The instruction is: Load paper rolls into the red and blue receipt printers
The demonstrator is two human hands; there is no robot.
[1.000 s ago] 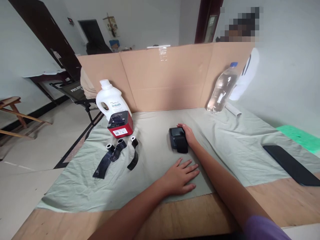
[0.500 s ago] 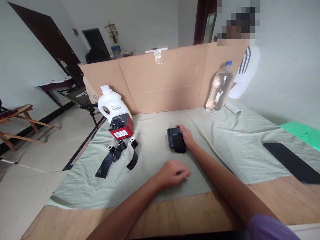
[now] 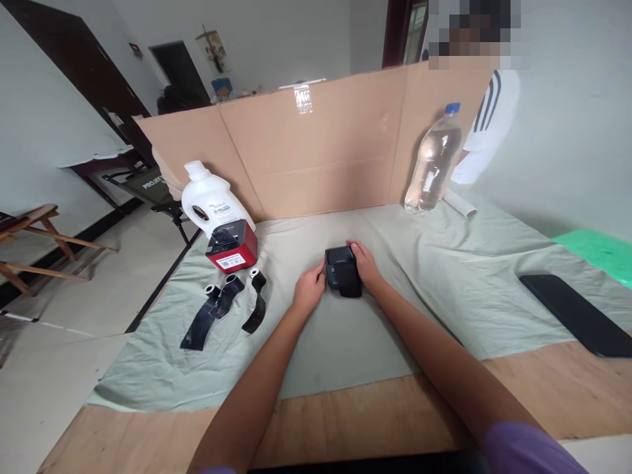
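A small black portable printer rests on the cloth, a black strip hanging over its near right side. My right hand is wrapped round the printer's right side. Against its left side press the fingers of my left hand, so the printer is held between both hands. To the left lie black paper rolls: one with a curled tail and two close together, one roll behind a longer loose strip. Behind them stands a red and black box-shaped printer with a white label.
A white jug stands at the back left, and a clear bottle at the back right beside a white tube. A cardboard screen closes off the rear. At right lie a black phone and green plastic. A person's sleeve shows behind.
My left hand has moved up and forward from the cloth to the printer's left side, and its fingers now touch it. My right hand stays on the printer. The camera view has shifted slightly.
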